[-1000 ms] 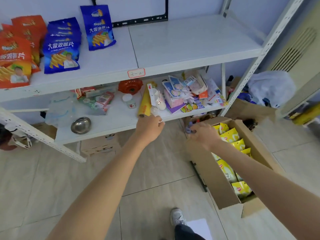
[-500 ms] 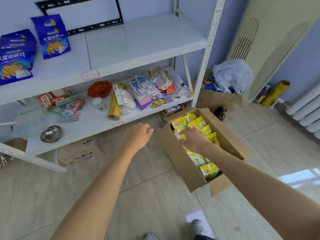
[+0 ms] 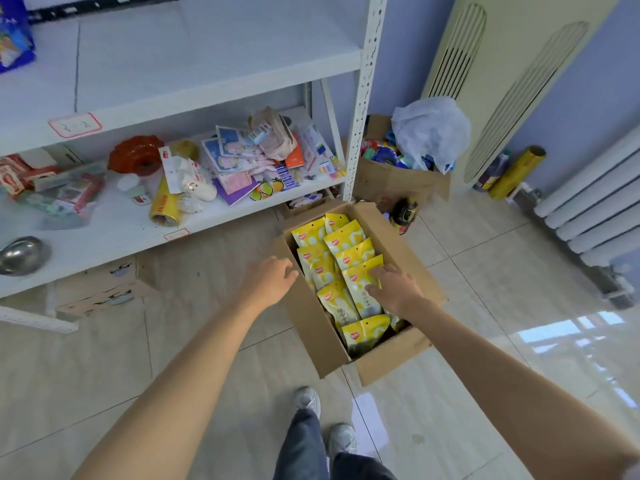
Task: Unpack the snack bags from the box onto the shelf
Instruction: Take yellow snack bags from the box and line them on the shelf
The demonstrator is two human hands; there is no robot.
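An open cardboard box (image 3: 318, 336) stands on the tiled floor beside the white shelf unit (image 3: 214, 67). Several yellow snack bags (image 3: 349, 251) lie stacked inside it. My right hand (image 3: 393, 289) is inside the box, its fingers spread flat on a yellow bag (image 3: 360, 282) in the middle of the stack. My left hand (image 3: 272, 277) hovers open just outside the box's left wall, holding nothing. A blue snack bag (image 3: 14, 36) shows at the upper shelf's far left edge.
The lower shelf (image 3: 114, 233) carries clutter: a yellow roll (image 3: 166, 202), an orange dish (image 3: 135, 157), packets, a steel bowl (image 3: 22, 254). Another box with a plastic bag (image 3: 429, 133) sits behind the shelf post. A radiator (image 3: 595, 202) lines the right wall. My feet are below.
The view has swung right and down toward the box. My right hand has reached deeper into the box onto the bags. My left hand has come closer to the box's left wall.
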